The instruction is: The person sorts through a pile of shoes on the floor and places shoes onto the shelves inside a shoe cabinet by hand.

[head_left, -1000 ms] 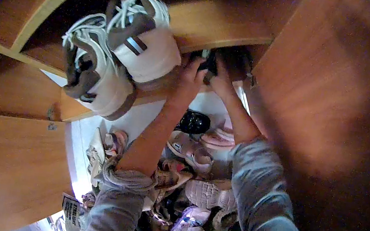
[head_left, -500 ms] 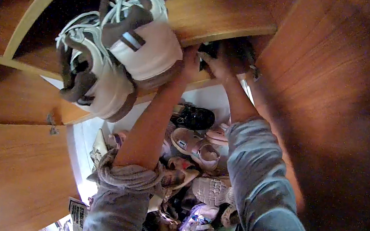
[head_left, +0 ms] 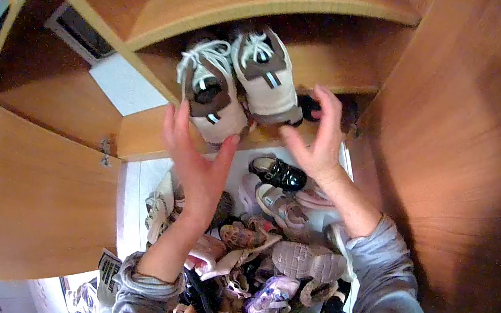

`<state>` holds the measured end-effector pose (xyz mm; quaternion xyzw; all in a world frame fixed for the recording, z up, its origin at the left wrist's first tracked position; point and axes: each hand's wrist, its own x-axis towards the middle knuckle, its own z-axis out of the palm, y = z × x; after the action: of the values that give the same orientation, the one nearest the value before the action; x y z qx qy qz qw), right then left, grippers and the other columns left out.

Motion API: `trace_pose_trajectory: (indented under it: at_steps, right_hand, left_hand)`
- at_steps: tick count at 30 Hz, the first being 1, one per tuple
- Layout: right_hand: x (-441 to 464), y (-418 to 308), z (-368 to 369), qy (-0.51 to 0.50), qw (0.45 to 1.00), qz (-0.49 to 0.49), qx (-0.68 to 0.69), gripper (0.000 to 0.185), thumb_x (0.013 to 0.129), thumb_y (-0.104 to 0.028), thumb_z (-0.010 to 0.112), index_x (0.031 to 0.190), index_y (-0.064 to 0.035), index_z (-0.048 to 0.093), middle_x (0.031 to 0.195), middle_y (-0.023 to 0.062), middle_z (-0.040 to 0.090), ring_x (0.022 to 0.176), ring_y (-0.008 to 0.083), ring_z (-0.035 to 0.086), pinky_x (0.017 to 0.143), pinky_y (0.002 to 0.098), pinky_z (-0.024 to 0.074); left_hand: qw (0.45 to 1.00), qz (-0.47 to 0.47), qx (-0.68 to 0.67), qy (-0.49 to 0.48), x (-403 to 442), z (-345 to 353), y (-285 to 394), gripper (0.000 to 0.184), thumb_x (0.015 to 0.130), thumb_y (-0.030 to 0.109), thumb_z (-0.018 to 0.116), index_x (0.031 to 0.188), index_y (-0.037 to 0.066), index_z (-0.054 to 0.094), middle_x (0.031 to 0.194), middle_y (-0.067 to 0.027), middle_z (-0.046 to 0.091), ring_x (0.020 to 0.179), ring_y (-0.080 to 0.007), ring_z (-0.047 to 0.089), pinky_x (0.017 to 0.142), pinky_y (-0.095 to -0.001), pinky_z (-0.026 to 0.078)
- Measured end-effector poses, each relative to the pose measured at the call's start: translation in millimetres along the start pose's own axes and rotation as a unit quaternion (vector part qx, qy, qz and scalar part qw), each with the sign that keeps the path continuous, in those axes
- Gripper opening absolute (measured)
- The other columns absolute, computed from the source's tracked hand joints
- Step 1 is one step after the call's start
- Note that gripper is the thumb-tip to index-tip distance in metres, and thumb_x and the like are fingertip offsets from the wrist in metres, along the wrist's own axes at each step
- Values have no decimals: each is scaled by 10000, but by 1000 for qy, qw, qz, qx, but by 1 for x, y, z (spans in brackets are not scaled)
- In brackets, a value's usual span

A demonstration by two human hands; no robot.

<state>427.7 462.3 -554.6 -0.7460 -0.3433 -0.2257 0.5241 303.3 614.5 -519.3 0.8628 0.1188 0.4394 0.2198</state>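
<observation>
A pair of beige and brown sneakers with pale laces stands side by side on a wooden shelf, heels toward me: the left sneaker [head_left: 220, 119] and the right sneaker [head_left: 272, 95]. My left hand [head_left: 196, 171] is open at the heel of the left sneaker, fingers spread upward along its side. My right hand [head_left: 321, 141] is open just right of the right sneaker's heel, thumb and fingers apart, holding nothing. Dark shoes [head_left: 342, 108] sit in the shadowed compartment behind my right hand.
Below lies a pile of shoes, with a black shiny shoe [head_left: 289, 176], a strapped sandal [head_left: 281, 208], an upturned sole [head_left: 306, 262] and a purple shoe [head_left: 273, 297]. Cabinet doors stand open at the left [head_left: 31, 195] and right [head_left: 464, 156]. A wooden divider [head_left: 98, 27] runs at upper left.
Both hands have withdrawn from the dark compartment and spread apart around the sneakers. The view has shifted, showing more of the upper shelves and left compartment.
</observation>
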Motion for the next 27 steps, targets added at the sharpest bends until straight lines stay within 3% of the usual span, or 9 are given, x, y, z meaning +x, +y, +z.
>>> trace_pose_trajectory:
  at_steps: [1, 3, 10, 14, 15, 17, 18, 20, 27]
  right_hand:
    - [11, -16, 4, -11, 998, -32, -51, 873, 606, -229, 762, 1302, 3, 289, 1310, 249, 349, 1211, 395, 358, 1009, 427, 313]
    - [23, -33, 20, -77, 993, 85, -11, 936, 602, -244, 773, 1328, 12, 240, 1344, 270, 297, 1236, 412, 321, 1019, 437, 296]
    - [49, -34, 17, -13, 995, 91, -23, 805, 617, -174, 736, 1296, -32, 329, 1249, 222, 443, 1130, 362, 461, 944, 396, 388]
    - [66, -3, -14, 82, 996, 36, 2, 811, 616, -160, 740, 1301, -21, 329, 1240, 218, 448, 1132, 356, 462, 954, 398, 373]
    - [72, 6, -23, 84, 995, 57, 8, 828, 619, -160, 743, 1313, -21, 312, 1247, 219, 443, 1136, 358, 458, 954, 404, 372]
    - [78, 42, -32, 26, 991, 97, -93, 791, 730, -229, 682, 1350, -15, 239, 1256, 238, 442, 1138, 351, 471, 933, 402, 389]
    - [77, 62, -32, 32, 985, 92, -146, 783, 743, -243, 668, 1350, -6, 232, 1256, 241, 442, 1134, 354, 473, 932, 403, 389]
    - [74, 83, -25, 45, 971, 99, -212, 771, 765, -268, 642, 1349, 8, 222, 1268, 244, 429, 1139, 357, 465, 937, 402, 383]
    - [75, 77, -22, 57, 970, 87, -219, 748, 784, -263, 627, 1324, 76, 236, 1289, 292, 380, 1166, 392, 428, 988, 395, 336]
  left_hand:
    - [998, -59, -37, -3, 8, 6, -7, 672, 662, 70, 712, 1251, 19, 392, 1270, -217, 393, 1179, -365, 376, 1006, -420, 278]
    - [983, -121, -135, -21, 16, 16, -11, 674, 641, 90, 733, 1224, 10, 406, 1205, -196, 455, 1128, -319, 437, 959, -360, 335]
    - [937, -222, -259, -80, 42, 13, 10, 502, 644, 101, 727, 1080, 15, 495, 993, -126, 563, 887, -226, 548, 769, -312, 439]
    - [973, -106, -193, -70, 56, 54, 26, 554, 652, 91, 757, 1113, 40, 454, 994, -82, 547, 876, -189, 537, 740, -288, 466]
    - [984, -7, -177, -29, 63, 71, 32, 560, 654, 88, 745, 1127, 48, 447, 1047, -100, 524, 928, -201, 523, 785, -307, 455]
    - [979, 4, -182, -87, 76, 118, 28, 611, 672, 90, 721, 1191, 28, 405, 1131, -129, 496, 998, -246, 519, 869, -333, 424]
    - [975, -63, -174, -126, 76, 147, 22, 627, 699, 115, 705, 1224, 5, 380, 1179, -168, 480, 1065, -262, 496, 921, -343, 389]
    - [965, -111, -219, -97, 85, 163, 25, 544, 720, 200, 663, 1192, 73, 423, 1022, -248, 573, 943, -400, 557, 797, -449, 434]
    - [965, -145, -169, -142, 86, 146, 34, 699, 740, 214, 644, 1317, 80, 274, 1175, -255, 495, 1042, -419, 500, 876, -450, 401]
